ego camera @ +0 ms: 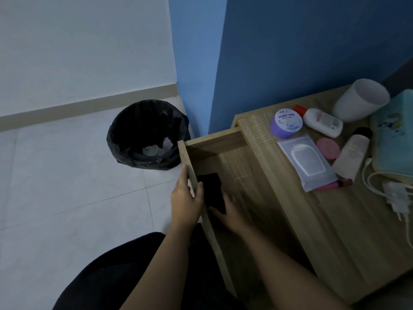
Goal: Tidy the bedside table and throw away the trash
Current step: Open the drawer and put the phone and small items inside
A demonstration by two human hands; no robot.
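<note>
1. My left hand [186, 198] grips the front panel [190, 162] of the open drawer [237, 175], thumb inside over the top edge and the other fingers outside.
2. My right hand [232, 214] is inside the drawer, with its fingers at the near end of a flat black item [212, 191]. I cannot tell whether it pinches the item or only touches it.
3. The black item lies on the drawer bottom, close to the front panel and just beside my left thumb.
4. The trash bin [125, 128] has a black bag liner and stands on the white tile floor [67, 175], left of the drawer near the blue wall [290, 52]. Crumpled paper [166, 143] is in it.
5. The tabletop [348, 220] is wood-grain, right of the drawer, and its things are all at the far end.
6. A purple jar [286, 124] reads "MOIST HYA" on the lid. A white bottle with a red cap [321, 121] lies on its side just beside it.
7. A white cup [362, 100] is behind the white bottle, tilted toward the camera in this wide view.
8. A wipes pack [306, 162] lies flat in front of the jar. A pink round case [328, 148] is just right of it.
9. A pale bottle with a black cap [353, 153] lies on its side between the pink case and a teal pouch [393, 139].
10. A pink tube [337, 184] sticks out from under the near edge of the wipes pack.
11. A white charger [400, 198] and its cable [368, 173] lie at the right edge, by the pouch.
12. Dark trousers [107, 276] are at the bottom of the view.
</note>
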